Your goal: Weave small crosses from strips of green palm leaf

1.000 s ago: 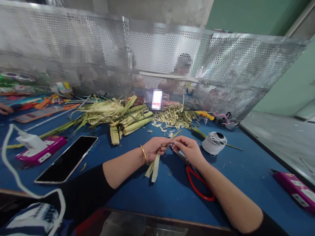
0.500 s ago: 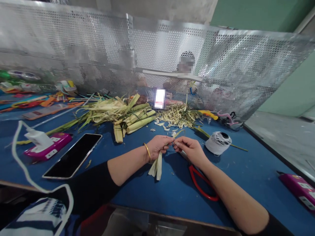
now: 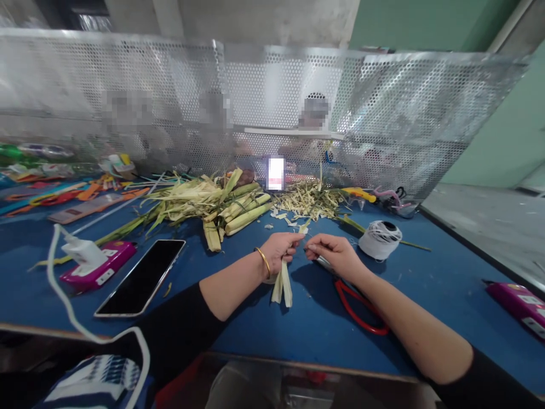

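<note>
My left hand point(image 3: 279, 251), a gold bangle at its wrist, is closed around a pale green folded corn husk point(image 3: 281, 287). The husk's two tails hang below the fist, and a short tip shows above the fingers. A small gap to the right, my right hand point(image 3: 330, 253) pinches what looks like a fine white thread, very faint in this view. Under that hand and forearm are red-handled scissors point(image 3: 357, 318); their blades are mostly hidden, and whether the palm touches them I cannot tell. A spool of white thread point(image 3: 380, 241) stands right of my right hand.
Corn husks and stalks point(image 3: 242, 213) are heaped behind my left hand, with shredded scraps point(image 3: 309, 201) beside them. A black-screened phone point(image 3: 140, 278), a purple power strip point(image 3: 113, 267) and a white cable point(image 3: 55, 284) lie left. A perforated metal screen point(image 3: 281, 74) closes the back; people sit beyond it.
My hands have drawn slightly apart, the right one now clear of the left fingertips. The husk stays in my left hand. The whole view has shifted a little.
</note>
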Available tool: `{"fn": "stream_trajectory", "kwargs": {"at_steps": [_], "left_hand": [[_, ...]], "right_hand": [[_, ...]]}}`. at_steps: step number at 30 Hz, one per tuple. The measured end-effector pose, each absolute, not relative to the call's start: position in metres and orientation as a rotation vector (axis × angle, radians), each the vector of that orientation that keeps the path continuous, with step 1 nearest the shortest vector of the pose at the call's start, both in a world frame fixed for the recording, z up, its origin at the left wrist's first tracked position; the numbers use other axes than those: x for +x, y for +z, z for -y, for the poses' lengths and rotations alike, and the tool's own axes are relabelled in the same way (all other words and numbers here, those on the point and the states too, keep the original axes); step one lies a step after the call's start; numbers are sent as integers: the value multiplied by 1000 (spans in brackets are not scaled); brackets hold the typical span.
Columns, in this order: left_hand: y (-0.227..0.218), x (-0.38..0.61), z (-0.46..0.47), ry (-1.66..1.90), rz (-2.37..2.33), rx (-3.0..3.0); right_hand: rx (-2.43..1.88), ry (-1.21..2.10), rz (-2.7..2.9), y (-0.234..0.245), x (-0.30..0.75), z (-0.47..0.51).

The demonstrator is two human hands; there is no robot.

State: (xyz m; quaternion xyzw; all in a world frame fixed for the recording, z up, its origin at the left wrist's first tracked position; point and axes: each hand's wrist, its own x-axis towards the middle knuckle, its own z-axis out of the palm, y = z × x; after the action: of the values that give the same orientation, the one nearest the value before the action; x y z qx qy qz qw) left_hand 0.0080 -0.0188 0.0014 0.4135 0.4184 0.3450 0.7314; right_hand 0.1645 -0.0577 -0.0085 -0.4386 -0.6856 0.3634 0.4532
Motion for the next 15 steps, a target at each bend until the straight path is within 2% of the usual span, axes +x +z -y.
{"fn": "stream_trajectory", "kwargs": {"at_steps": [15], "left_hand": [[13,0,17,683,-882,749]], "right_hand": [[-1162,732,1730,-9,167,57]]}}
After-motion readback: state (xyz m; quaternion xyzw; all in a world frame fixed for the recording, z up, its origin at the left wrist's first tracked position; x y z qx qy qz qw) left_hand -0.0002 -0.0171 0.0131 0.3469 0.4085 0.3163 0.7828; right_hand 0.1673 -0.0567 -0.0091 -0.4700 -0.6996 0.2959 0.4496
